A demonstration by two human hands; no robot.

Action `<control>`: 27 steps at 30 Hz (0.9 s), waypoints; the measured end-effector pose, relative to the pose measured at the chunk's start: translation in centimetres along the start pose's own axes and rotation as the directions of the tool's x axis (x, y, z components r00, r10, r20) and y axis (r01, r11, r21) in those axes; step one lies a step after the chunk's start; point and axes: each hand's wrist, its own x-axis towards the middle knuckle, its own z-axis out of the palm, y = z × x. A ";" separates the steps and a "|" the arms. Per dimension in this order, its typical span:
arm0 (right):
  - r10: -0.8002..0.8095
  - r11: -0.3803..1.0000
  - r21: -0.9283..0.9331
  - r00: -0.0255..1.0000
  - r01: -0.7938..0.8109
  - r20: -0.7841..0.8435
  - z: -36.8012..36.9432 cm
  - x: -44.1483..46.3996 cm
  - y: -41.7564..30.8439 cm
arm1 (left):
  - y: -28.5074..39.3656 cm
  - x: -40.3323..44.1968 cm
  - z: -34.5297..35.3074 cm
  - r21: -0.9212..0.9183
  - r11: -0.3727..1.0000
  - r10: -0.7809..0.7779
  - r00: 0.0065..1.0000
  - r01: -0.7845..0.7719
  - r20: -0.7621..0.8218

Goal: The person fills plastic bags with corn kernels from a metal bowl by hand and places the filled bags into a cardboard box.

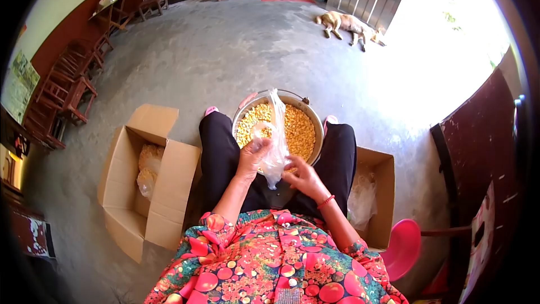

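Observation:
A clear plastic bag (pixel 275 155) hangs between my hands, over the near part of a round metal bucket (pixel 319 129). Yellow kernels (pixel 300 129), which look like corn, fill the bucket between my knees. My left hand (pixel 254 156) pinches the bag's left side, its fingers closed on the plastic. On the bag's lower right, my right hand (pixel 302 175) has bent fingers closed on its edge. The bag looks limp, and no kernels can be made out inside it.
An open cardboard box (pixel 169 202) with filled bags (pixel 149 171) stands at left. Another box (pixel 383 191) at right holds plastic bags (pixel 363 200). A pink basin (pixel 402 247) is beyond it. A dog (pixel 349 24) lies near the door; wooden chairs (pixel 73 95) line the left wall.

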 end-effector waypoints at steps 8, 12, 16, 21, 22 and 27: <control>0.086 0.978 0.192 0.995 -0.076 -0.046 -0.2 4.8 -0.9 | 0.8 -1.1 -0.1 0.129 0.991 -0.076 0.946 0.036 0.314; 0.056 0.909 0.408 0.944 0.087 -0.325 -0.6 5.4 0.8 | 0.5 -0.9 -0.6 0.060 0.998 0.017 0.957 -0.036 0.289; 0.204 0.702 0.686 0.870 0.190 -0.450 -3.2 5.2 2.3 | 0.0 0.4 -1.8 -0.082 0.988 0.131 0.991 -0.134 -0.036; 0.206 0.674 0.704 0.859 0.223 -0.469 -3.5 4.7 5.2 | -0.4 1.3 -2.9 -0.220 0.965 0.081 0.958 -0.145 -0.274; 0.203 0.712 0.671 0.856 0.204 -0.476 -3.4 4.7 5.5 | 0.3 1.0 -2.4 -0.229 0.960 0.088 0.953 -0.159 -0.290; -0.097 0.623 0.615 0.828 0.483 -0.552 -3.1 4.7 5.2 | 1.2 0.7 -2.7 -0.020 0.978 0.192 0.939 -0.207 -0.285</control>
